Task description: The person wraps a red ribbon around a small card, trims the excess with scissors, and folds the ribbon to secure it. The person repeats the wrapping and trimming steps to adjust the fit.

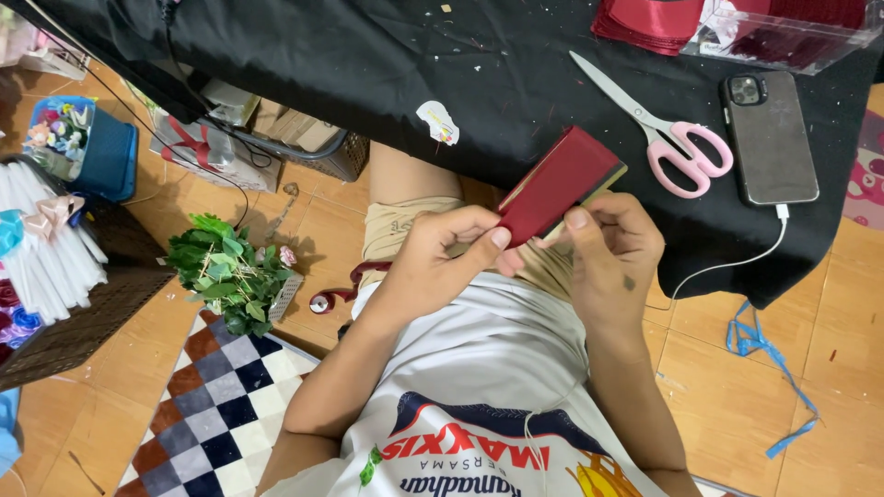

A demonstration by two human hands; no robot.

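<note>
Both hands hold a flat dark red piece of ribbon wrapped over a thin card [560, 182] above my lap, at the edge of a table draped in black cloth [387, 83]. My left hand [433, 262] pinches the near end of the red piece between thumb and fingers. My right hand [612, 253] grips its right lower edge, thumb on top. Scissors with pink handles [681, 152] lie on the cloth just right of the red piece, blades pointing away to the left.
A phone in a dark case [769, 138] with a white cable [737, 262] lies right of the scissors. Red ribbon pieces [654, 23] and a clear plastic box [792, 41] sit at the far edge. On the floor: green leaves [226, 271], checkered mat [221, 405], blue ribbon [764, 350], baskets at left.
</note>
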